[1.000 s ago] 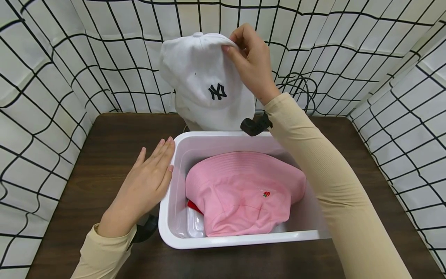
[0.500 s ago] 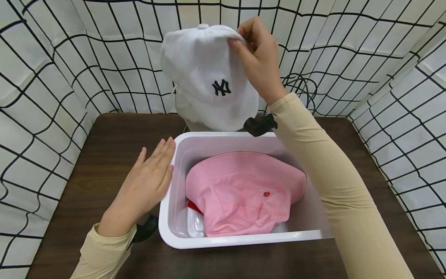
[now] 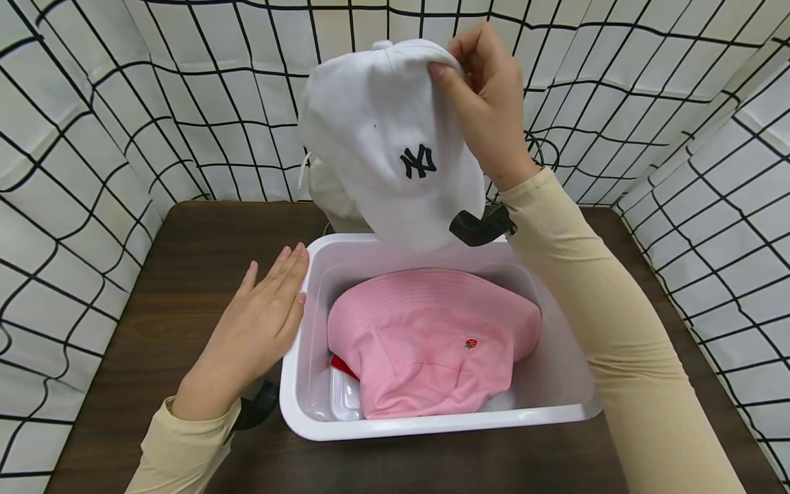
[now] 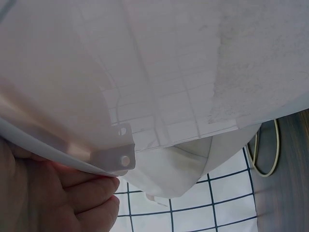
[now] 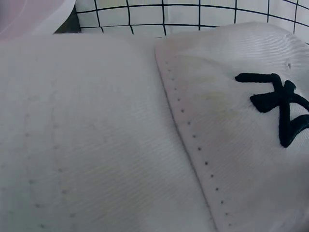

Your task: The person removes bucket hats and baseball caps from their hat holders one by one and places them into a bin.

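My right hand (image 3: 484, 103) pinches the crown of a white baseball cap (image 3: 382, 116) with a black NY emblem, thumb in front. The cap hangs with its brim over the back rim of a white plastic basin (image 3: 302, 412). Its brim and emblem fill the right wrist view. Inside the basin lies a pink bucket hat (image 3: 426, 343) with a small strawberry emblem, and a bit of red fabric (image 3: 343, 366) peeks from under it. Fingers straight, my left hand (image 3: 256, 329) rests against the basin's left rim; its fingertips touch the rim's underside in the left wrist view.
Behind the white cap, an off-white hat (image 3: 333, 192) is partly hidden. Black wire mesh (image 3: 216, 123) over white panels encloses the dark wooden table (image 3: 166, 274) at the back and sides. Coiled dark wire (image 3: 543, 147) hangs at the back right.
My right hand has lifted the white cap slightly and carried it to the right and nearer, so its brim now overlaps the basin's back rim. The left hand and basin stay in place.
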`<state>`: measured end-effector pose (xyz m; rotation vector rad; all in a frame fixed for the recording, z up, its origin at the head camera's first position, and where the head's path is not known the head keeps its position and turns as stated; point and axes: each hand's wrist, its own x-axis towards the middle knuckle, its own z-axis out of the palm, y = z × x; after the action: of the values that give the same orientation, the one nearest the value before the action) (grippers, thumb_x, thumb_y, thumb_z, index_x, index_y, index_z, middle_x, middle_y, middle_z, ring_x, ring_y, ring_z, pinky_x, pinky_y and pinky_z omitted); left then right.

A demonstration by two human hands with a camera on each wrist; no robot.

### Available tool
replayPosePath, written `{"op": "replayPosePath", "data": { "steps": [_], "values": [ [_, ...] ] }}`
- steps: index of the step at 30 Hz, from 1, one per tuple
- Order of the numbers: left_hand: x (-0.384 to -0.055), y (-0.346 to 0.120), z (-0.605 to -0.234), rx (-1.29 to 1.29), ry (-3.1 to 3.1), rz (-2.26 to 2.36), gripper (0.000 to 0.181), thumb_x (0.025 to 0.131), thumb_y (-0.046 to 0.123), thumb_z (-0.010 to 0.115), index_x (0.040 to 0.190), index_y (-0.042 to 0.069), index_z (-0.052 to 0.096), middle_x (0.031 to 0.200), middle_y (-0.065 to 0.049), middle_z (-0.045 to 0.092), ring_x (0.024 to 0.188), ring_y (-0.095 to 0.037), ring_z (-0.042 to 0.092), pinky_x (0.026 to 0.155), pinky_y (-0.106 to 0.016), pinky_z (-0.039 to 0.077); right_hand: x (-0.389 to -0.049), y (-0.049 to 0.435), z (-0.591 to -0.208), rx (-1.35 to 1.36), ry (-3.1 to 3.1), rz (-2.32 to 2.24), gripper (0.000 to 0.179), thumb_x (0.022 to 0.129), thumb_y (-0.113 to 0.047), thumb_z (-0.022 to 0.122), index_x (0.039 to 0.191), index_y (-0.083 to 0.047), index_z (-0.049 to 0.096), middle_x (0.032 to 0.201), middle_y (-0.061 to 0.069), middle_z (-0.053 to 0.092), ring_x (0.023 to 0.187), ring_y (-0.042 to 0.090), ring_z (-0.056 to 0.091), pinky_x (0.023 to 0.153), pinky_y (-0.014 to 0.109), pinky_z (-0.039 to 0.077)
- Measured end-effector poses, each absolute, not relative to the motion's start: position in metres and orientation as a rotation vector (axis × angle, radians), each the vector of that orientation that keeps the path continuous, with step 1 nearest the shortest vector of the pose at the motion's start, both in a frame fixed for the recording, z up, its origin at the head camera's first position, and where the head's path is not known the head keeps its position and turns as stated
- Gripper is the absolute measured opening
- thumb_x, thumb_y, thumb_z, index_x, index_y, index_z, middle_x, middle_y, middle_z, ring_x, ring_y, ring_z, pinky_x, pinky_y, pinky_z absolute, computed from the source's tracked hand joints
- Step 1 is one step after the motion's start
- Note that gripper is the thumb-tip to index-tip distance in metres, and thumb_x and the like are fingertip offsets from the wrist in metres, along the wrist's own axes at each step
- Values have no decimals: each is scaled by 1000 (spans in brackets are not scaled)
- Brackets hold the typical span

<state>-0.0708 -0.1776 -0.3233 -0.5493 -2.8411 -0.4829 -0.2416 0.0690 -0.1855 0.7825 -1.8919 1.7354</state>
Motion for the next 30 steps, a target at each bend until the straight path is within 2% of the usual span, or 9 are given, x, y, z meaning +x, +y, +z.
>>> {"op": "replayPosePath", "data": {
  "steps": [5,10,16,22,25,30],
  "values": [
    [-69,-177,-326,-542,-2854,-499,54,96,17,44,143,-6,32,149,-19,31,137,-34,28,110,-58,14,-236,80,-191,787,-1913,1778,14,86,4,63,82,-6,54,79,5,53,68,14,43,63,24,33],
    [-70,-176,-328,-558,-2838,-495,54,96,17,45,143,-6,33,148,-19,32,137,-34,29,110,-58,15,-227,96,-195,832,-1869,1855,13,86,6,62,83,-4,56,80,7,57,72,17,51,64,25,40],
    [-71,-175,-328,-566,-2830,-489,53,96,17,44,143,-6,33,148,-19,32,136,-34,30,109,-58,16,-217,119,-199,1009,-1819,1865,13,86,11,58,83,-2,57,78,5,59,71,17,54,62,25,45],
    [-72,-175,-326,-561,-2843,-493,53,96,17,43,143,-6,32,149,-18,31,137,-33,29,109,-58,15,-200,141,-203,1142,-1878,2007,7,84,14,58,83,8,55,77,8,60,70,16,55,61,24,46],
    [-72,-175,-325,-555,-2848,-496,53,97,17,43,143,-6,32,149,-18,31,137,-33,29,110,-58,15,-193,147,-207,1253,-1910,2078,10,84,8,64,82,10,54,78,10,60,70,18,55,61,24,46],
    [-72,-177,-324,-558,-2844,-501,53,97,17,42,143,-6,32,149,-18,30,137,-33,28,110,-57,14,-185,153,-214,1442,-2046,2110,8,85,6,63,84,7,56,80,14,59,74,22,56,65,27,49]
  ]
}}
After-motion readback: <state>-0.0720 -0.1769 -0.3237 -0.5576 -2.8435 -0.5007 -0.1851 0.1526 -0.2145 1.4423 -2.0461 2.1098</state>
